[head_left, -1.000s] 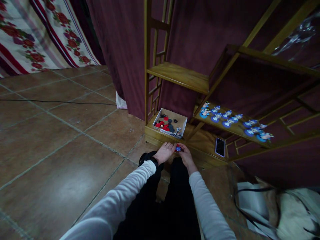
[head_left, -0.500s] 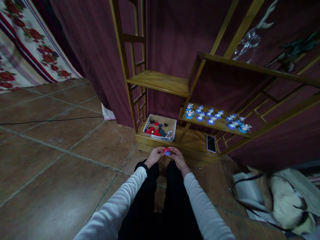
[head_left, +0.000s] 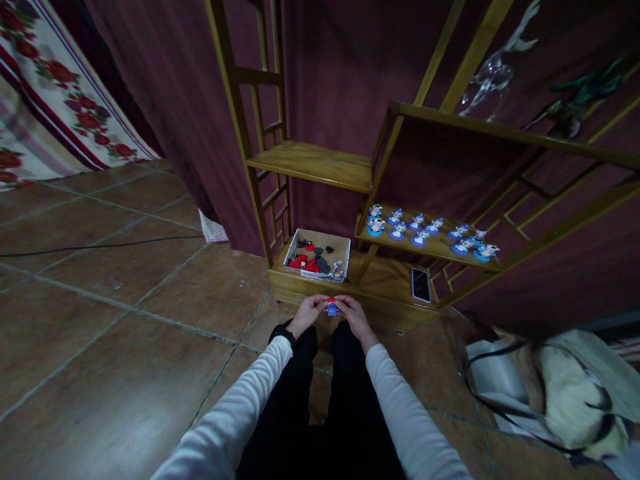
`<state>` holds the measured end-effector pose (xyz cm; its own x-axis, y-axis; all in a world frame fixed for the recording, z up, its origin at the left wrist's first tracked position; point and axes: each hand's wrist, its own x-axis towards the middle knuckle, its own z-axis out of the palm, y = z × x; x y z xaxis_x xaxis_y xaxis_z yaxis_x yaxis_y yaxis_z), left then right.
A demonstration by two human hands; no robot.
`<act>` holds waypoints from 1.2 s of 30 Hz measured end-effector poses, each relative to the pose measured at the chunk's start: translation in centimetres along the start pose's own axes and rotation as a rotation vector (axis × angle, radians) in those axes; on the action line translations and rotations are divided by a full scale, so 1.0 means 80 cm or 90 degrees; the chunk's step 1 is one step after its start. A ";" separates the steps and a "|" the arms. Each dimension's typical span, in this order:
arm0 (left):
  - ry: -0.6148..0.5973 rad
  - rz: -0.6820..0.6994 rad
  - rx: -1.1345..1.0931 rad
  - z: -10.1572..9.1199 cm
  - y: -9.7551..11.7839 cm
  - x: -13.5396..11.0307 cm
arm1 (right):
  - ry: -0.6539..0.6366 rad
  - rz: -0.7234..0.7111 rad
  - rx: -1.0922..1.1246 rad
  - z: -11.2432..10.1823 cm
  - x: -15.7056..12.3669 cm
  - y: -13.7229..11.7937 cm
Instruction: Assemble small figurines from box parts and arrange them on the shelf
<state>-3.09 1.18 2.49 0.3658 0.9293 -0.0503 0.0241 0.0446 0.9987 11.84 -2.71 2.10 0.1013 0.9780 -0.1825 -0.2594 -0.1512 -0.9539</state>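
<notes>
Between my two hands, above my knees, is a small figurine with a blue-purple part and a red part. My left hand pinches it from the left, and my right hand grips its other side. Just beyond them, a shallow cardboard box holds red and dark grey pieces and some small black-and-white figures. Several purple-and-white figurines on round bases stand on the shelf at the right, with blue-based ones at both ends of the group.
A wooden shelf unit stands before a dark red curtain. On its lower board lies a phone. Higher up at right are a clear glass deer and a dark green figure. Bags rest on the floor at right.
The figurine has tilted in my fingers, so more of its blue-purple part shows below the red. Both hands keep hold of it. The view has shifted slightly.
</notes>
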 end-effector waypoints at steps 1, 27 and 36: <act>0.001 -0.003 0.003 0.000 0.001 0.000 | -0.001 0.000 -0.002 0.000 0.001 0.001; -0.008 -0.141 -0.143 -0.008 -0.003 0.004 | -0.084 0.036 0.071 -0.004 0.003 0.003; -0.080 -0.126 -0.135 -0.012 0.011 -0.003 | -0.059 0.045 0.097 -0.005 0.002 0.001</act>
<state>-4.06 1.32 3.37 0.4860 0.8430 -0.2307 -0.0831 0.3073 0.9480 12.24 -2.62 1.91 -0.0101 0.9758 -0.2185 -0.4057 -0.2037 -0.8910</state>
